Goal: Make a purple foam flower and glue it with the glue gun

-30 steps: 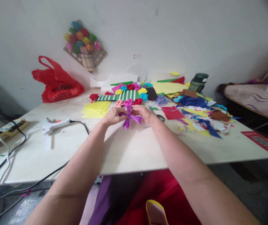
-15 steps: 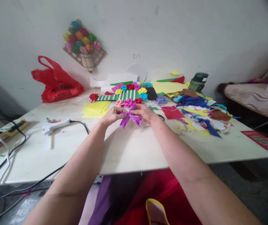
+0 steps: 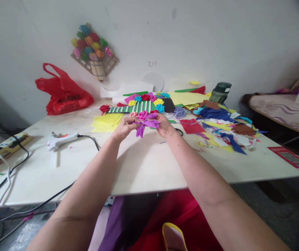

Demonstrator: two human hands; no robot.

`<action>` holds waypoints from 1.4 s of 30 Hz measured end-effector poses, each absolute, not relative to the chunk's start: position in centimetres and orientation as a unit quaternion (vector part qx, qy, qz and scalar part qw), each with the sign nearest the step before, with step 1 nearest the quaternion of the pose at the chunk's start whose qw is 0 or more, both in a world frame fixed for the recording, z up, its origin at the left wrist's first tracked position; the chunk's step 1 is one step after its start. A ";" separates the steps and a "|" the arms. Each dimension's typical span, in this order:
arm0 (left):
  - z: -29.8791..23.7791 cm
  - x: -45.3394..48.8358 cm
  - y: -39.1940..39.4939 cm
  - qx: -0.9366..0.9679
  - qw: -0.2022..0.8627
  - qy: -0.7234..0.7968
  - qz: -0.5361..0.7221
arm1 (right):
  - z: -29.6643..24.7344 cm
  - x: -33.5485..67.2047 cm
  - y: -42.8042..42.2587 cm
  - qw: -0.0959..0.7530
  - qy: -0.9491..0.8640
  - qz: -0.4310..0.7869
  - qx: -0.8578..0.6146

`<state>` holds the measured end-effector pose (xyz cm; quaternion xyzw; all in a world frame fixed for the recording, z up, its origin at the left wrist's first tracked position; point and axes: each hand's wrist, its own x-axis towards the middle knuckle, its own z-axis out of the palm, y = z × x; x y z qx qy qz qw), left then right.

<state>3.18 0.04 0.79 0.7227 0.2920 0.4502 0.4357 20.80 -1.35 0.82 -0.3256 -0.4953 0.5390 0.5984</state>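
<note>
A purple pleated paper butterfly (image 3: 144,127) is held in the air over the table, its folded wings fanned out. My left hand (image 3: 126,127) pinches its left side between thumb and fingers. On the other side my right hand (image 3: 164,126) grips the right wing. Just behind them lies a green-and-white guitar-shaped craft (image 3: 139,107), bordered with paper roses in red, yellow, blue and pink. Part of its lower edge is hidden by the butterfly and my hands. Yellow paper sheets (image 3: 107,122) lie beyond my left hand.
At left on the white table (image 3: 149,167) are a glue gun (image 3: 62,140), its cable and a power strip (image 3: 5,148). A red plastic bag (image 3: 63,94) stands behind. Paper scraps (image 3: 227,129), purple yarn (image 3: 180,112) and a dark bottle (image 3: 220,92) are at right.
The butterfly has turned in my hands, and its wings now look broader and more spread. My right hand has shifted slightly right, out along the wing.
</note>
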 end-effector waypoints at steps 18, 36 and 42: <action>1.2 3.5 -0.5 0.827 0.305 0.322 0.346 | -0.9 21.3 -0.3 0.596 -0.486 0.555 -0.318; 0.4 3.7 -0.2 0.777 0.146 0.444 0.422 | -1.0 21.6 -0.8 0.506 -0.490 0.537 -0.464; 0.4 3.7 -0.1 0.757 0.149 0.478 0.420 | -0.9 21.3 -0.9 0.499 -0.551 0.467 -0.479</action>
